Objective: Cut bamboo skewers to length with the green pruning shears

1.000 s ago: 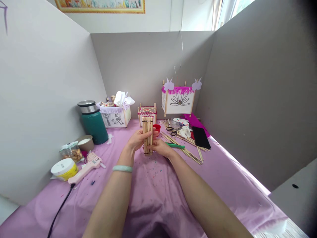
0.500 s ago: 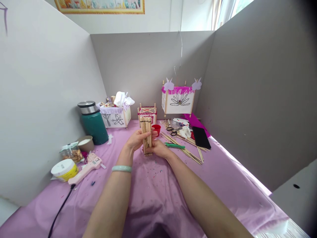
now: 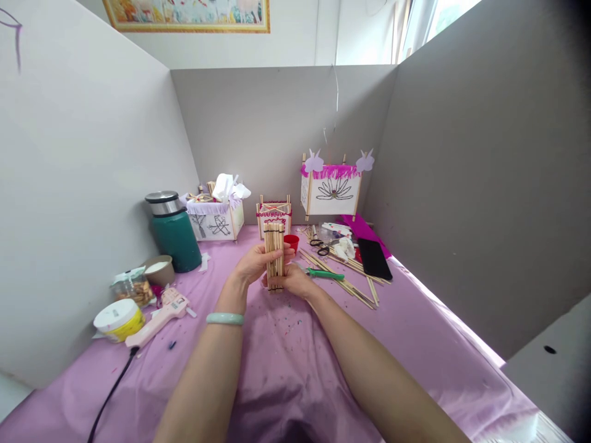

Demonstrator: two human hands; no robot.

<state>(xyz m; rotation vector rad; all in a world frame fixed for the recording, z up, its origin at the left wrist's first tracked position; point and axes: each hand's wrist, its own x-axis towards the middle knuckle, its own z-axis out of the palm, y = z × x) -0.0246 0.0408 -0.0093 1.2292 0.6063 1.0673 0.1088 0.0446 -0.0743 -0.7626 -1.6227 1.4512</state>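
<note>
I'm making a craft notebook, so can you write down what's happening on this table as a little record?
Left hand: holds upright wooden sticks, side by side
Right hand: holds the same sticks near their lower end
Left wrist: pale green bangle
Just behind the sticks: red cup
Also on the table: pink hot glue gun, scissors, teal vacuum flask
Table cover: lilac sheet
Farther back: paper lantern with a flower drawing

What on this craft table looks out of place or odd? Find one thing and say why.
Small coloured specks are scattered over the pink cloth below the stick bundle held by the left hand and right hand, like dried drips. Loose wooden sticks also lie crossed at random to the right.
</note>
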